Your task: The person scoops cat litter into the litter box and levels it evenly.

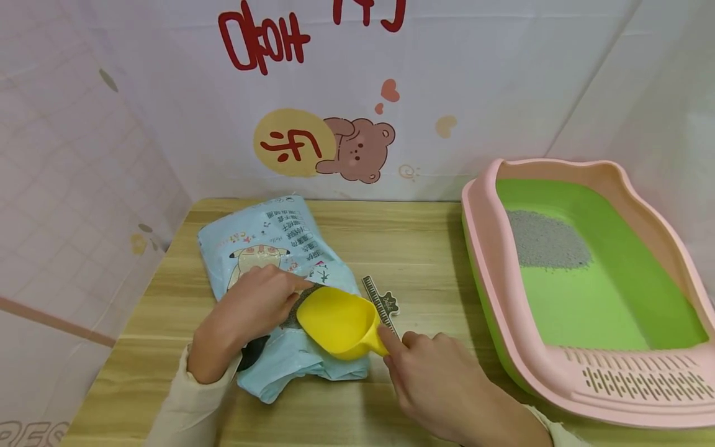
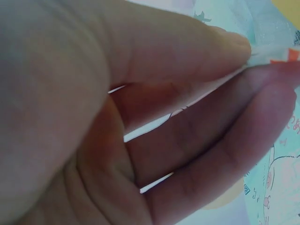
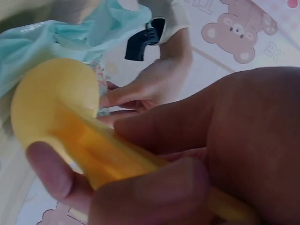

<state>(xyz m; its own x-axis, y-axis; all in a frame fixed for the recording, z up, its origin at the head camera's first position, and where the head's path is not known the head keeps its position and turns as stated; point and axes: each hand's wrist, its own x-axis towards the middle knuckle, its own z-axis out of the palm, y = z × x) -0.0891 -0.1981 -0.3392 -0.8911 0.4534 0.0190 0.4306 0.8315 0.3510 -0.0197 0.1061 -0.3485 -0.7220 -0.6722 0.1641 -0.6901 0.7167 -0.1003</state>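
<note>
A light blue bag of cat litter [image 1: 290, 233] lies on the table, its mouth toward the front, and dark grey granules show in the opening. My left hand [image 1: 251, 304] pinches the edge of that opening between thumb and fingers, seen close up in the left wrist view. In my right hand [image 1: 441, 379] is a yellow scoop [image 1: 341, 323], gripped by its handle [image 3: 105, 157]. The scoop's bowl is at the bag's mouth, its front lip overlapping the granules; inside the bowl only bare yellow shows.
At the right stands a green litter box with a pink rim [image 1: 505, 267], and a patch of grey litter [image 1: 550, 239] lies on its floor. A flat ruler-like strip with a dark decorative piece [image 1: 385, 303] lies beside the bag. A printed cloth [image 1: 447, 74] hangs behind the table.
</note>
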